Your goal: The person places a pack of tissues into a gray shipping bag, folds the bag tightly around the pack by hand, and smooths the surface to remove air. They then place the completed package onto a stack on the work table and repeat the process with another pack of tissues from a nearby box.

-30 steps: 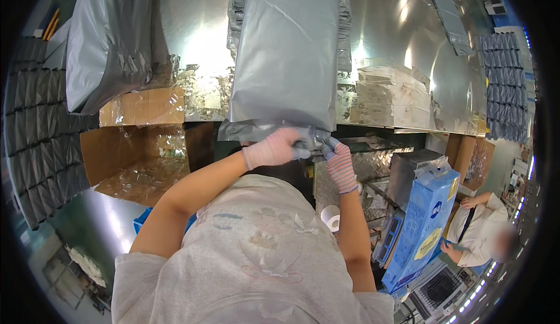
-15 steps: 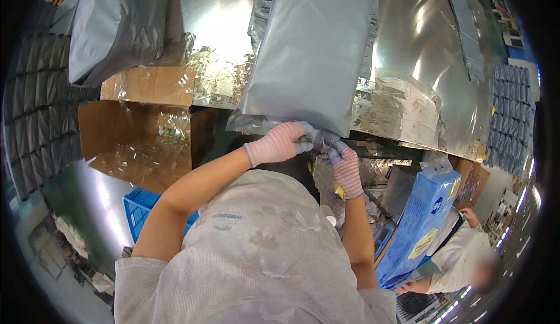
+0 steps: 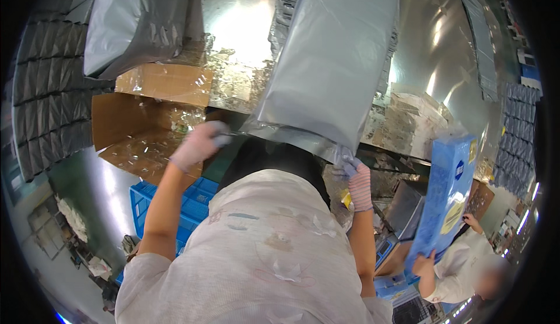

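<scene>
A large grey plastic bag (image 3: 332, 55), full and bulky, lies on the shiny metal table (image 3: 245, 9) in front of me. My left hand (image 3: 198, 144), in a light glove, pinches the bag's open lower edge at its left corner. My right hand (image 3: 357, 179), in a striped glove, grips the same edge at its right corner. The two hands are apart, with the bag mouth stretched flat between them. My torso in a pale smock hides what lies under the edge.
An open cardboard box (image 3: 146, 120) lined with clear film stands at left, another filled grey bag (image 3: 137, 20) beyond it. A blue crate (image 3: 175, 207) sits low left. At right another person (image 3: 466, 265) holds a tall blue carton (image 3: 446, 195). Stacked dark trays (image 3: 46, 102) line the left.
My hands, close together at the bag's lower edge before, have spread apart to its two corners. The bag has shifted right in view. The person at right has lifted the blue carton.
</scene>
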`<state>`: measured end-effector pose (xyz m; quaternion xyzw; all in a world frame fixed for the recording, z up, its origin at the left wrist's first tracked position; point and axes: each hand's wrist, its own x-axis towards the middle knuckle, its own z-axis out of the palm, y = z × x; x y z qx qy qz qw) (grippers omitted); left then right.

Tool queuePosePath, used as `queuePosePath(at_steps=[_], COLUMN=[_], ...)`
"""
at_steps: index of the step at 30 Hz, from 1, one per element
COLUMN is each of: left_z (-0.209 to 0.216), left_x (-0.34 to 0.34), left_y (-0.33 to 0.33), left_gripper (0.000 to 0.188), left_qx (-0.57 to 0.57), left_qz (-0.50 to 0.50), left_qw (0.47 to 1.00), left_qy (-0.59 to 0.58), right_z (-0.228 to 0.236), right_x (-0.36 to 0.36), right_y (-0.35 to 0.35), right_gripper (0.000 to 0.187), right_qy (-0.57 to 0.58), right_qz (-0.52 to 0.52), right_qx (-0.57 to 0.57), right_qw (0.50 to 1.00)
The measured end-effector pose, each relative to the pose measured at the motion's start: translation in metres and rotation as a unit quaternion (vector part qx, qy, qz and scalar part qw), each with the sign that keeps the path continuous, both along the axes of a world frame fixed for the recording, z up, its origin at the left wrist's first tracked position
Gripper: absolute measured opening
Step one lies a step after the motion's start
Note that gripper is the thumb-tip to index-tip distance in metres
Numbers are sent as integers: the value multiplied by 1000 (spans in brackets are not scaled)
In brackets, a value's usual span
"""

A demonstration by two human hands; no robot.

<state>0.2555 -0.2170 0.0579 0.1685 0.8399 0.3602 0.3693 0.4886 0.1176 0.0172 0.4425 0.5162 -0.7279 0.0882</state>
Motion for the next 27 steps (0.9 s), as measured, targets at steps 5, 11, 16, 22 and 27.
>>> queuePosePath(at_steps=[5, 11, 16, 22, 27], left_z=[-5, 17, -15, -26, -40], left_x=[-29, -18, -21, -23, -48], left_y=[-113, 102, 124, 74, 121], left_gripper=[30, 93, 92, 72, 56], left_qx=[-493, -14, -107, 173, 329], left_qz=[68, 60, 89, 278, 378], left_qw=[857, 989, 987, 874, 789], left_qy=[133, 137, 87, -358, -357], right_z=[-9, -22, 41, 17, 25], right_x=[7, 14, -48, -73, -112], right_y=[5, 26, 18, 47, 60], right_gripper=[20, 24, 17, 13, 15], right_qy=[35, 73, 36, 101, -51], right_qz=[-58, 127, -269, -369, -332], right_qx=[-16, 177, -280, -417, -282], right_qw=[998, 973, 921, 824, 899])
